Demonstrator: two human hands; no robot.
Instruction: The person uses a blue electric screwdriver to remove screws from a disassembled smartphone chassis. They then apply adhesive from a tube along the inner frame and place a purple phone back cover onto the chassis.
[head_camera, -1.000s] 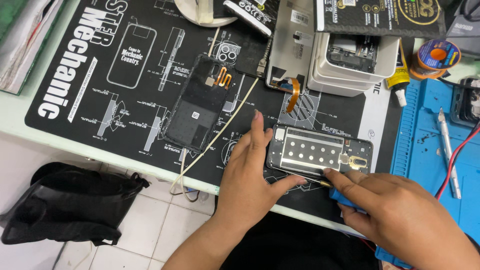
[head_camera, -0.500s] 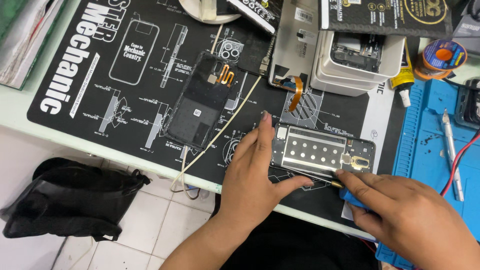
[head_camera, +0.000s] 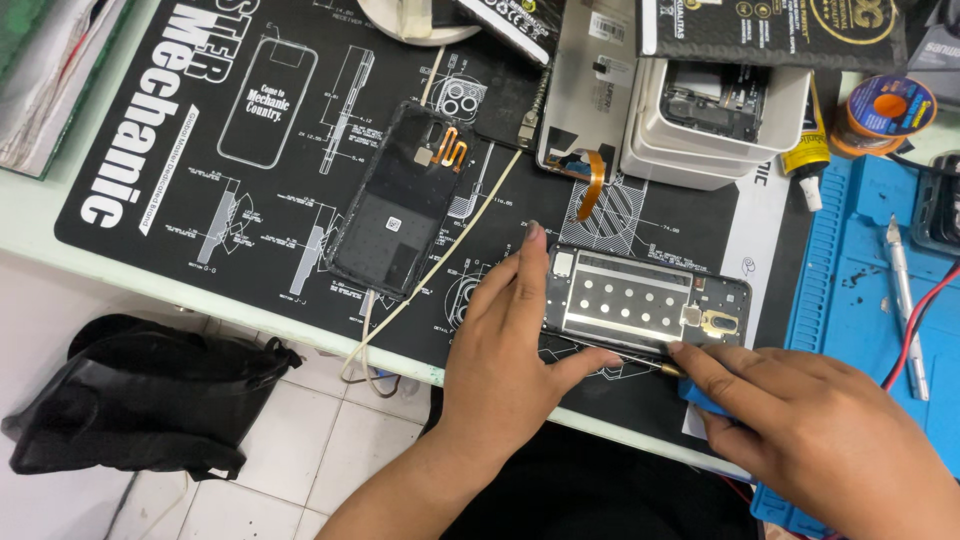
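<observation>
- We see an opened phone frame (head_camera: 645, 305), dark with a silver plate of small holes, lying flat on the black repair mat (head_camera: 200, 130) near the table's front edge.
- Our left hand (head_camera: 500, 350) grasps the frame's left end, index finger along the short edge, thumb pressed on the near long edge.
- Our right hand (head_camera: 810, 430) is clenched around a blue-handled tool (head_camera: 700, 392); its thin metal tip touches the frame's near edge, just beside the left thumb.
- A black back cover (head_camera: 400, 200) lies left of the frame, apart from it, with a cream cable (head_camera: 450, 250) running between.
- A blue mat (head_camera: 860, 260) holding a craft knife (head_camera: 905, 300) sits to the right.
</observation>
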